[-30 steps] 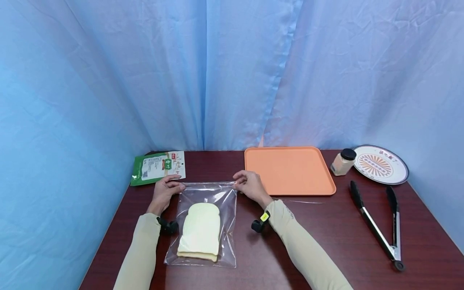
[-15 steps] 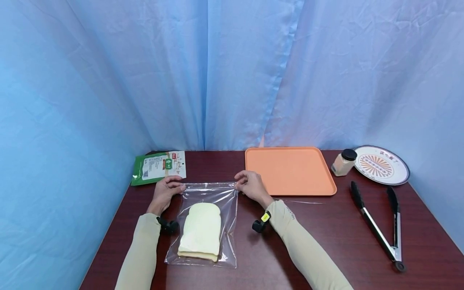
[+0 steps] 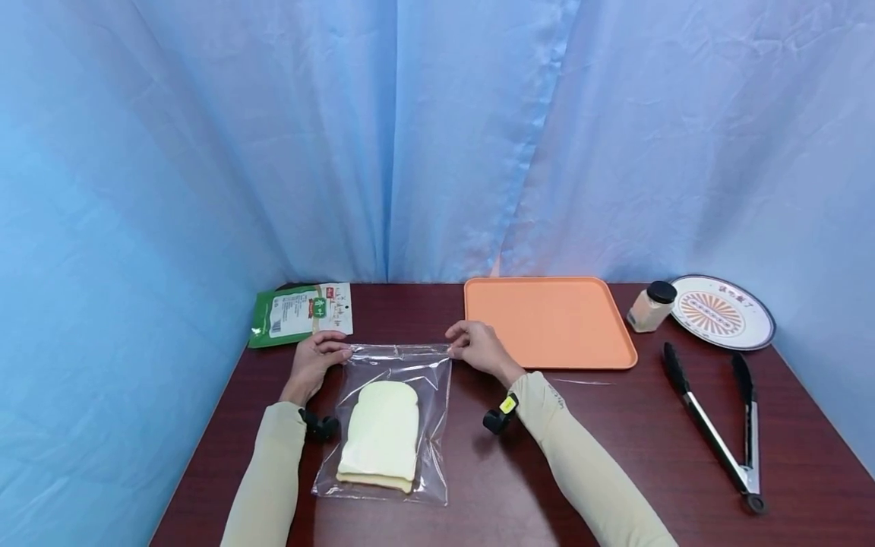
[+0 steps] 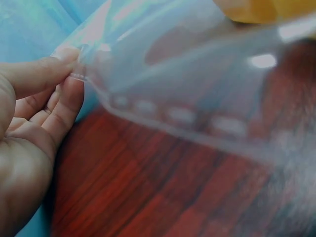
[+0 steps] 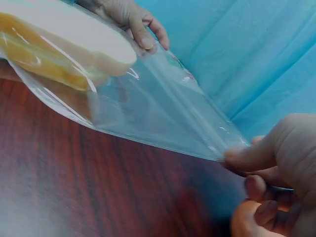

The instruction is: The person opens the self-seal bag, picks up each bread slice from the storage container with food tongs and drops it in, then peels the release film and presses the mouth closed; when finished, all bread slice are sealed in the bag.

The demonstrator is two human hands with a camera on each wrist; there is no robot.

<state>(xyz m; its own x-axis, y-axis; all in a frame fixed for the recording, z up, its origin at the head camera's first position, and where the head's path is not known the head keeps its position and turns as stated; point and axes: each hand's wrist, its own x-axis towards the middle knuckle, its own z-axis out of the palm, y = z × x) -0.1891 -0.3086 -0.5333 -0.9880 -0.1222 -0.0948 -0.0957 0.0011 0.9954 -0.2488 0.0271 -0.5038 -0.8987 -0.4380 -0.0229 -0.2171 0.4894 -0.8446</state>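
Observation:
A clear plastic bag (image 3: 432, 425) hangs or lies over the table with slices of bread (image 3: 380, 429) inside it, one slice over another. My left hand (image 3: 317, 365) pinches the bag's far left corner between thumb and finger; the left wrist view shows that left hand (image 4: 34, 103) gripping the film's edge. At the far right corner my right hand (image 3: 480, 349) pinches the bag too. In the right wrist view, the right hand (image 5: 276, 168) holds the corner and the bag (image 5: 163, 108) stretches taut toward the other hand.
A green and white packet (image 3: 301, 314) lies beyond my left hand. An orange tray (image 3: 547, 323) is behind my right hand. Further right are a black-lidded jar (image 3: 651, 308), a patterned plate (image 3: 721, 313) and spread tongs (image 3: 718, 441). A blue curtain encloses the table.
Both hands keep their pinch on the bag's far corners. The whole scene shifts slightly right in view; my right forearm has moved a little further right. The bread stays inside the bag.

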